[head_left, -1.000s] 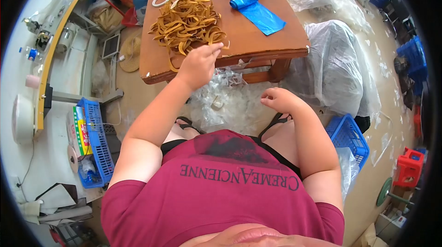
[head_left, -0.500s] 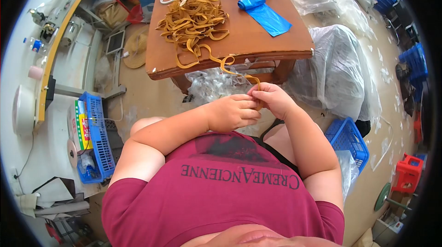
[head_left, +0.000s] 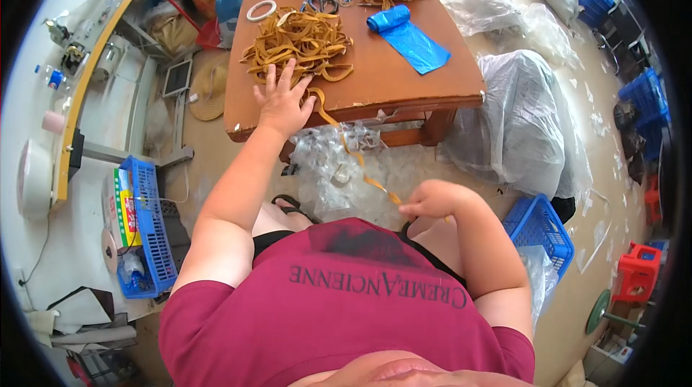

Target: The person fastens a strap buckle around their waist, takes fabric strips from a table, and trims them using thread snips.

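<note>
Two band heaps on wooden table, left hand grip wide, right hand pinching band strip, plastic-strewn floor.

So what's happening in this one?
A seated person sorts tan rubber bands at a low wooden table. The left hand rests spread on the near edge of the big band pile. The right hand, down near the lap, pinches one end of a band that stretches from the table edge. A blue bag roll, scissors and a tape ring lie on the table.
</note>
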